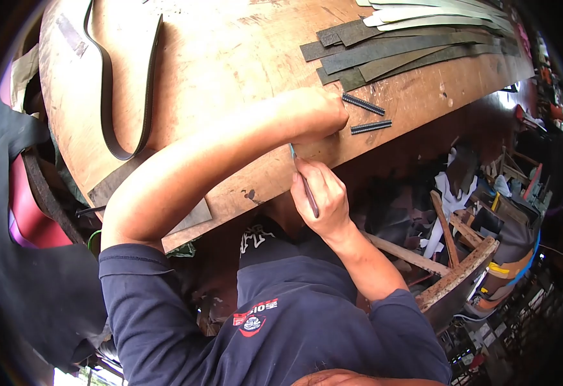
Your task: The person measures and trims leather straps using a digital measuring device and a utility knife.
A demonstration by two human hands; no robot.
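My left hand [323, 118] reaches across the wooden workbench, its fingers curled down toward the board. What it grips, if anything, is hidden beneath it. Just beyond its knuckles lie two short black strips with pale stitch-like edges, an upper strip [364, 104] and a lower strip [371, 127]. Below the left wrist, at the bench's near edge, my right hand [323, 196] is closed around a slim tool with a dark brown handle [310, 196]. Its thin bluish end points up toward the left hand; the tool's exact kind cannot be made out.
A long black belt-like strap [109, 96] curves over the workbench [230, 58] at the left. Dark flat strips [397, 58] and pale strips [436, 16] are piled at the far right. A flat grey piece [191, 217] lies by the near edge. Wooden pieces [458, 276] and clutter stand at right.
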